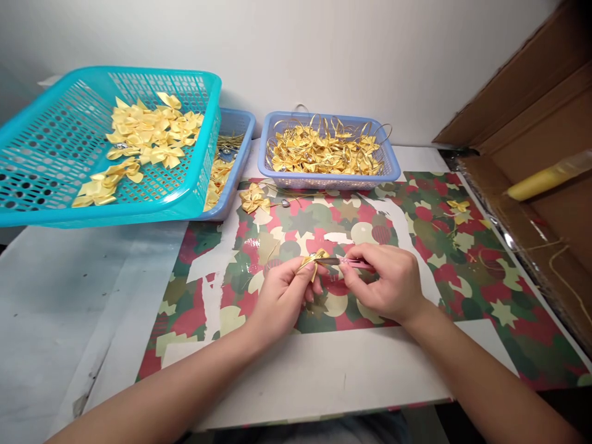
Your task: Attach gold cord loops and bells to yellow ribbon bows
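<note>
Yellow bow [322,254]: pinched in left fingers [300,275]. At 3 o'clock, pink-handled tool [330,261], grasped in right fingers [355,281]. At 12 o'clock, lavender basket [330,179].

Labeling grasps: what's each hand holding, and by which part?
Left hand: yellow bow, pinched near its left side; exact spot hidden. Right hand: slim tool, gripped by its pink handle.
</note>
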`<state>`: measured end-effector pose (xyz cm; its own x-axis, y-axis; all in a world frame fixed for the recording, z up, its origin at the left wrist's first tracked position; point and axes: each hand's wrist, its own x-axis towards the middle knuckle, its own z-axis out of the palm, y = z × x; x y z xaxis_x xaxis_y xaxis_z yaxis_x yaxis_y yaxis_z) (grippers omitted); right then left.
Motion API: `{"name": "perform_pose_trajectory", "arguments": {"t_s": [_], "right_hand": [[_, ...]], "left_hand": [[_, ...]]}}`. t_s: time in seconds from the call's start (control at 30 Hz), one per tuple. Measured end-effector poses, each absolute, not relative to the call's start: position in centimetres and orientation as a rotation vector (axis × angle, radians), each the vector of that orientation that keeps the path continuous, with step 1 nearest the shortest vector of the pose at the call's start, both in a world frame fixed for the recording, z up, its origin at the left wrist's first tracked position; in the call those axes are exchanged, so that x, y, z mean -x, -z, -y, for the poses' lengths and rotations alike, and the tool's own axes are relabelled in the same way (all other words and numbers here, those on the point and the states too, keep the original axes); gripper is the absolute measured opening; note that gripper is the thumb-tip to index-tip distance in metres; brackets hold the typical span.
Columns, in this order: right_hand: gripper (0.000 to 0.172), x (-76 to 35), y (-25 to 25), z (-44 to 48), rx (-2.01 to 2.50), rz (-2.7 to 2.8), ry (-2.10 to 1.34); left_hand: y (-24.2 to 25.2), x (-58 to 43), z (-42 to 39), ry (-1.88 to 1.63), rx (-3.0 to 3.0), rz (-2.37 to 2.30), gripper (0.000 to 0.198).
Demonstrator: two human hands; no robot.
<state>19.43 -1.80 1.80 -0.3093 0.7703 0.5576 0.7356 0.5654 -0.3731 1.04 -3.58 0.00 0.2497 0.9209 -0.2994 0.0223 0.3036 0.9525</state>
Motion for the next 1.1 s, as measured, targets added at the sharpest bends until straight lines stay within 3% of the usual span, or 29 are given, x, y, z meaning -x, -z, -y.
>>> {"name": "perform_pose_trajectory", "arguments": {"t_s": [0.27, 0.67, 0.77, 0.87, 0.9, 1.1], "right_hand": [[0.009, -20.5, -2.1, 1.6, 1.174, 1.893, -0.266], [0.020, -17.9, -1.3, 2.4, 1.248, 1.412, -1.256], [0.016, -17.9, -1.5, 2.4, 1.215, 1.386, -1.276], [0.012, -18.6, -2.0, 2.3, 1.235, 1.461, -1.178], [0.010, -18.9, -2.1, 2.2, 1.231, 1.517, -1.142], [0.004, -19.2, -1.9, 2.1, 1.149, 1.815, -0.992]], "left_hand": [[-0.3, -1.2, 3.5, -0.817, -1.041, -1.142, 0.037], [-0.4, -0.9, 3.6, -0.822, -1.315, -1.008, 0.032], [-0.6, -0.3, 3.4, -0.765, -1.372, -0.922, 0.018], [-0.8, 0.4, 2.8, -0.761, -1.253, -0.769, 0.048], [-0.8, 0.5, 2.7, -0.779, -1.207, -0.747, 0.050], [-1.0, -0.2, 2.6, -0.810, -1.277, -0.916, 0.021]]}}
